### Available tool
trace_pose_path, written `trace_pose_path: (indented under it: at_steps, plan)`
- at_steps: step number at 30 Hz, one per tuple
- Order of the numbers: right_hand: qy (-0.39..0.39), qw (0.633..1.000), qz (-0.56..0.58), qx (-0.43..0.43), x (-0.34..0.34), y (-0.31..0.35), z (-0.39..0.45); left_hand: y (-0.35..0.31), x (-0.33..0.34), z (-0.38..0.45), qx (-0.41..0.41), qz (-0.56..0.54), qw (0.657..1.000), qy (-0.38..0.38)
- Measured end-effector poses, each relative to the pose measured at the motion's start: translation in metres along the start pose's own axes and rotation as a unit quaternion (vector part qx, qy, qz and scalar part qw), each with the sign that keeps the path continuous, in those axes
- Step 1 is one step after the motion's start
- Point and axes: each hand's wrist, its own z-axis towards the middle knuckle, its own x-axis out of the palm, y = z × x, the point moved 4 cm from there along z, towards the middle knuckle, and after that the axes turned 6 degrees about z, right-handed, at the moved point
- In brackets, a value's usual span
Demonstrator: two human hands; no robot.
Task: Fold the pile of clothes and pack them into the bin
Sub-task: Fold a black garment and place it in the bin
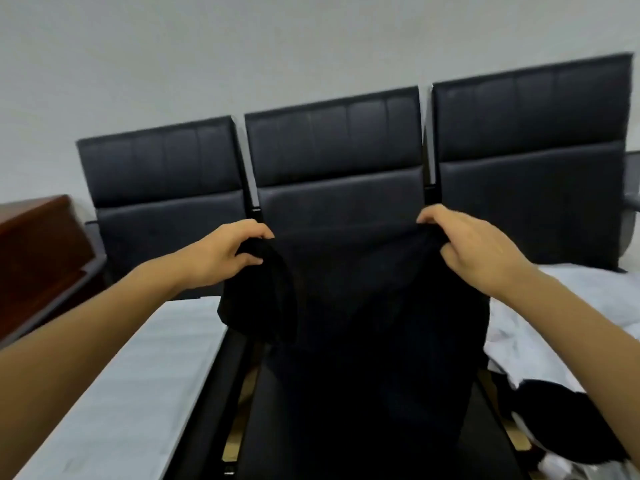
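Both hands — left, right — pinch black garment hanging between them.

Three black padded headboard panels stand side by side against a plain grey-white wall, narrow gaps between them. Left: reddish-brown wooden cabinet, only partly in frame. Below it, a bed with white striped sheet. Right: rumpled white bedding. Far right edge, a dark curved armrest-like part, unclear what it belongs to.
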Motion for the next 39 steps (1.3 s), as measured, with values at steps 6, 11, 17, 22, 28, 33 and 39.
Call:
trace_pose_path:
  at_steps: [6, 11, 17, 22, 28, 33, 39]
  plan:
    - [-0.179, 0.955, 0.235, -0.014, -0.069, 0.061, 0.019, -0.045, -0.08, -0.055, 0.019, -0.116, 0.981, -0.157]
    - [-0.084, 0.99, 0.058, -0.093, -0.107, 0.093, 0.007, -0.075, -0.126, -0.092, 0.011, -0.139, 0.953, -0.268]
    - [-0.036, 0.973, -0.195, -0.118, -0.151, 0.101, -0.005, -0.082, -0.142, -0.125, -0.009, -0.111, 0.937, -0.33]
    - [-0.017, 0.995, -0.089, -0.028, -0.153, 0.09, -0.017, -0.081, -0.13, -0.131, 0.005, -0.068, 0.953, -0.295]
    - [0.007, 0.994, -0.104, -0.032, -0.144, 0.08, -0.026, -0.068, -0.113, -0.13, -0.012, -0.011, 0.977, -0.213]
    - [0.078, 0.996, 0.046, -0.005, -0.131, 0.056, -0.031, -0.06, -0.09, -0.13, -0.007, -0.072, 0.991, -0.114]
    - [0.17, 0.964, 0.192, 0.073, -0.109, 0.04, -0.033, -0.053, -0.068, -0.113, -0.049, -0.129, 0.985, -0.104]
